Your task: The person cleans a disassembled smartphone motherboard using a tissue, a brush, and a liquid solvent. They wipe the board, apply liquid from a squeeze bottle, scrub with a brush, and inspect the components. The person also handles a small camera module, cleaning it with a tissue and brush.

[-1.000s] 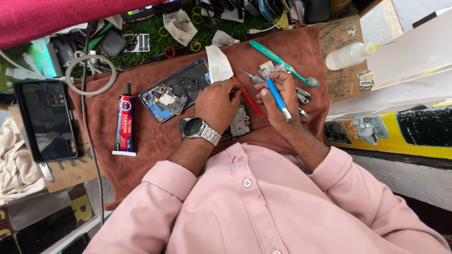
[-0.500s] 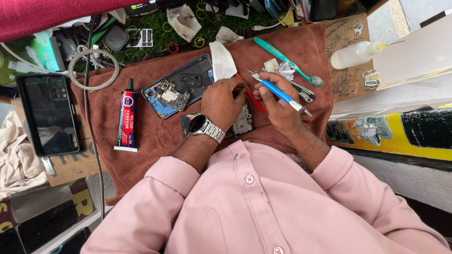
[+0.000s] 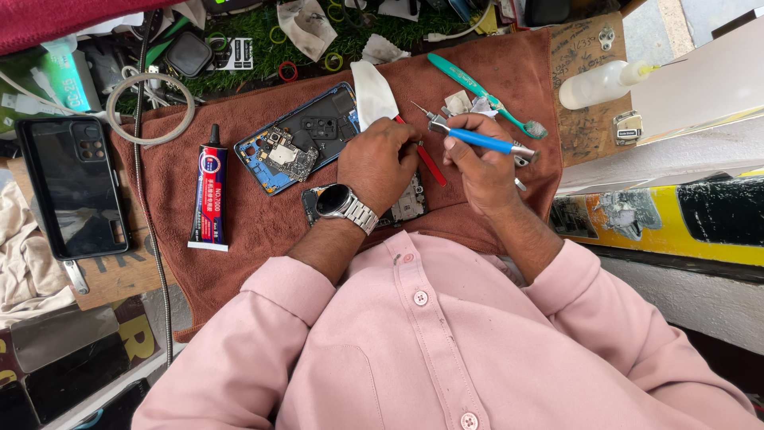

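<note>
My right hand point(image 3: 477, 163) grips a blue-handled screwdriver point(image 3: 476, 139), tip pointing up-left over the brown cloth point(image 3: 263, 223). My left hand point(image 3: 380, 163), with a steel wristwatch, rests on the cloth beside a thin red tool point(image 3: 426, 159) and touches it with the fingertips. Under my left wrist lies a small circuit board point(image 3: 407, 205), mostly hidden. An opened blue phone frame point(image 3: 298, 139) with exposed parts lies left of my left hand. A folded white wipe point(image 3: 372, 91) sits just above it.
A glue tube point(image 3: 209, 191) lies on the cloth's left. A black phone back cover point(image 3: 72, 187) sits further left, beside a coiled cable point(image 3: 147, 107). A teal toothbrush point(image 3: 485, 91) and a white squeeze bottle point(image 3: 601, 84) lie at upper right. Clutter lines the far edge.
My right hand has tilted the blue screwdriver flatter and drawn it closer to my left hand. The left hand has barely moved.
</note>
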